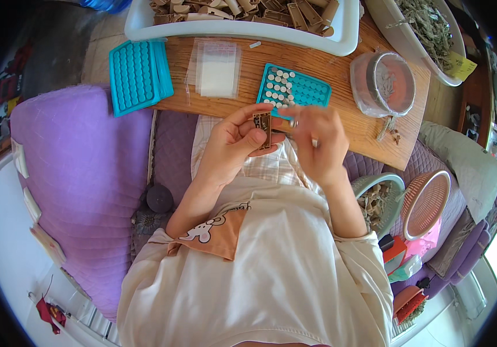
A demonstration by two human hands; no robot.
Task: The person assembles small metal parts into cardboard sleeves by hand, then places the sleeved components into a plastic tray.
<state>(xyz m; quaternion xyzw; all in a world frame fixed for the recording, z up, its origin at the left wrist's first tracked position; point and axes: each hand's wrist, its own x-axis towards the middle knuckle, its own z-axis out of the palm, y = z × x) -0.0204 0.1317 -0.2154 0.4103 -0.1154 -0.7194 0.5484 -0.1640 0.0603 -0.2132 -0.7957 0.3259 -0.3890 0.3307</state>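
Wooden table [341,87] edge beside teal tray [293,88], left hand [234,144] gripping brown piece [263,128], right hand [317,141] pinched shut.

My wooden bench [341,124] carried a dotted teal tray [293,88]. Left of that tray lay clear plastic bags [216,68] and a stacked teal tray [139,74]; behind it a white tub [243,29]; right, a bagged round container [384,84].

The left hand [232,144] is pinching a small brown box [263,128] between thumb and fingers. The right hand [317,144] is closing on a thin tool, just beside the box. A teal tray [303,89] is lying beyond the fingertips.
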